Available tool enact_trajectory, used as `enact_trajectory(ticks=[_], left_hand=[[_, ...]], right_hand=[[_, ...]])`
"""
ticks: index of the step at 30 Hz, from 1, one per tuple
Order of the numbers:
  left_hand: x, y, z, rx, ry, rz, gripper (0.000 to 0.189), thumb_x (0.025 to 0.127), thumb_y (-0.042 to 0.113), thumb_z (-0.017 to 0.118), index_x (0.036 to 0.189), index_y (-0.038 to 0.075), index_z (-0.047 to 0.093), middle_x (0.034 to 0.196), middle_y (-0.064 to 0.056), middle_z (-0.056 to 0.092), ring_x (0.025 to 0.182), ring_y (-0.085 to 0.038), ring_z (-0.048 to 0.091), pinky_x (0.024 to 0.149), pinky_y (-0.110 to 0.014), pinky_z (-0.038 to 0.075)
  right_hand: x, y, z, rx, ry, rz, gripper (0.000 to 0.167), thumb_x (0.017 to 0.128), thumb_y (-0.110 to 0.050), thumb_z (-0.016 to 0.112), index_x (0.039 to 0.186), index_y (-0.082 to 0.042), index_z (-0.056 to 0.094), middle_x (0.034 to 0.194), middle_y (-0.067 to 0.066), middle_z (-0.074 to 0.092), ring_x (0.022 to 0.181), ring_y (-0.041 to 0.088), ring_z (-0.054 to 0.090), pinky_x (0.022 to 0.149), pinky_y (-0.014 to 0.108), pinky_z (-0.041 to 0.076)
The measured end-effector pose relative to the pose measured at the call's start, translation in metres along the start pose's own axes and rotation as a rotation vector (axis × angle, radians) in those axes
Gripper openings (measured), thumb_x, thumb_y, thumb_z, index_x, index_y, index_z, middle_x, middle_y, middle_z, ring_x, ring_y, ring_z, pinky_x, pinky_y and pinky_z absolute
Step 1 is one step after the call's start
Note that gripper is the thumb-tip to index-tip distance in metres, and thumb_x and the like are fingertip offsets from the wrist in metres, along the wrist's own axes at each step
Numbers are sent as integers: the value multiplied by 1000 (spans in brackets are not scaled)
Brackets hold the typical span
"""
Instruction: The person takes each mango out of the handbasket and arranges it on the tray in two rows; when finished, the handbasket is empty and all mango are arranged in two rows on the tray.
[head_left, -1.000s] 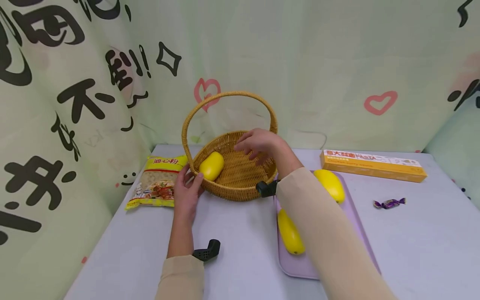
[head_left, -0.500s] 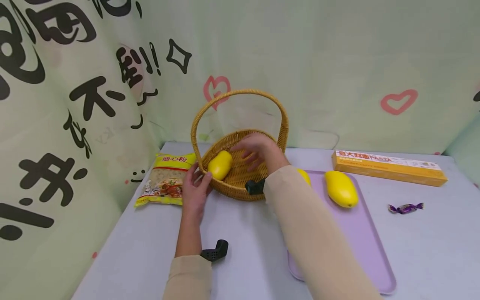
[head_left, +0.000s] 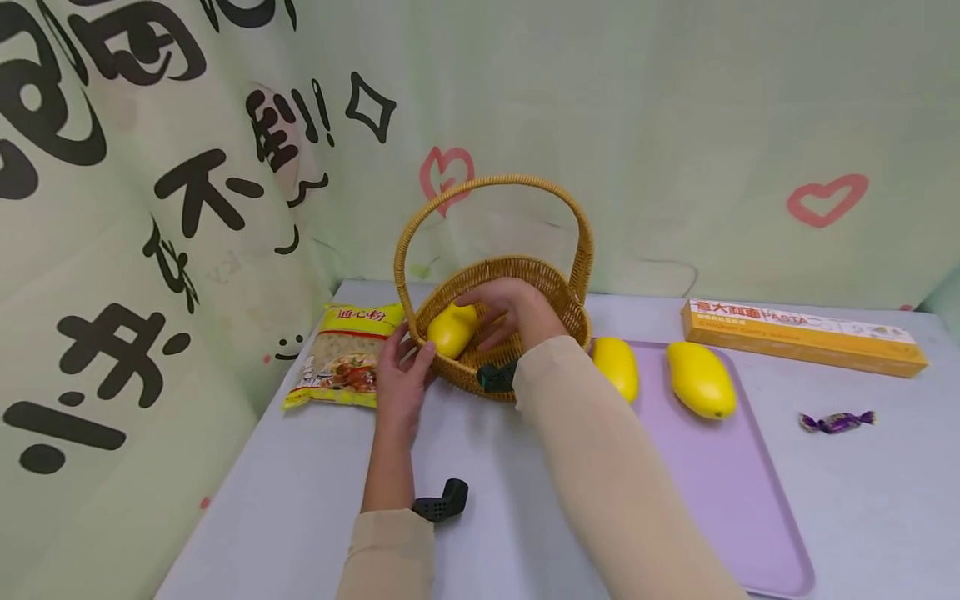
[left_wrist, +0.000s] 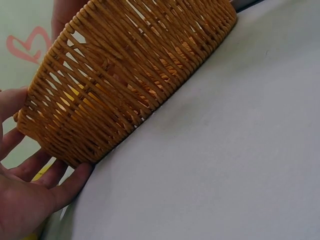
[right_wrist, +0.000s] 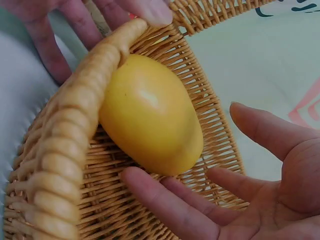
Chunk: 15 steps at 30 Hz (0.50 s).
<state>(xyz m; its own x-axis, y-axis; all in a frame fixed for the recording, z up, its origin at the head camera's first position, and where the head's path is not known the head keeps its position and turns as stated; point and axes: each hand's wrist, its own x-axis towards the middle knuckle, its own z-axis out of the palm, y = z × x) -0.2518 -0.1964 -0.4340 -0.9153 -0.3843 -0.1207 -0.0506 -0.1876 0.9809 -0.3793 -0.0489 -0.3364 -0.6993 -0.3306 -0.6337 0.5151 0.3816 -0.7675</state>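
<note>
A wicker basket (head_left: 558, 287) with a tall arched handle stands at the back of the table. One yellow mango (head_left: 453, 331) lies inside, against its left wall. My left hand (head_left: 401, 379) grips the basket's left side; the right wrist view has the thumb over the rim and the fingers outside. Reaching into the basket, my right hand (head_left: 513, 307) is just right of the mango. Up close in the right wrist view, its fingers (right_wrist: 170, 205) are spread beside the mango (right_wrist: 150, 115) and hold nothing; whether a fingertip touches it I cannot tell.
On the right, a purple tray (head_left: 727, 492) bears two more mangoes (head_left: 701, 380), one partly behind my sleeve. Beyond it lie a pasta box (head_left: 802, 337) and a purple wrapped candy (head_left: 837, 422). Left of the basket is a macaroni bag (head_left: 341, 358). A printed curtain (head_left: 637, 125) hangs behind.
My right hand has come lower and leftward inside the basket, closer to the mango. My left hand keeps its hold on the basket. The head view has turned slightly left.
</note>
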Motion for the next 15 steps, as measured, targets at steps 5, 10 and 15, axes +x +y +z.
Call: enact_trajectory(ticks=[5, 10, 15], left_hand=[[0, 0, 1, 6, -5, 1, 60, 102, 25, 67, 157, 32, 42, 158, -9, 45, 143, -29, 48, 112, -50, 49], [1, 2, 3, 0, -15, 2, 60, 102, 26, 67, 157, 31, 42, 158, -10, 44, 144, -30, 47, 113, -50, 48], [1, 1, 2, 15, 1, -6, 61, 102, 26, 67, 157, 32, 42, 158, -8, 45, 143, -29, 49, 112, -49, 49]], right_hand=[[3, 1, 1, -20, -7, 13, 73, 98, -26, 71, 159, -8, 35, 155, 27, 42, 135, 51, 51, 97, 54, 58], [4, 1, 0, 4, -4, 17, 72, 98, -22, 72, 158, -8, 35, 157, 26, 39, 137, 51, 50, 99, 55, 57], [9, 5, 5, 27, -38, 48, 69, 98, -21, 71, 156, -5, 37, 151, 27, 46, 132, 45, 56, 101, 48, 57]])
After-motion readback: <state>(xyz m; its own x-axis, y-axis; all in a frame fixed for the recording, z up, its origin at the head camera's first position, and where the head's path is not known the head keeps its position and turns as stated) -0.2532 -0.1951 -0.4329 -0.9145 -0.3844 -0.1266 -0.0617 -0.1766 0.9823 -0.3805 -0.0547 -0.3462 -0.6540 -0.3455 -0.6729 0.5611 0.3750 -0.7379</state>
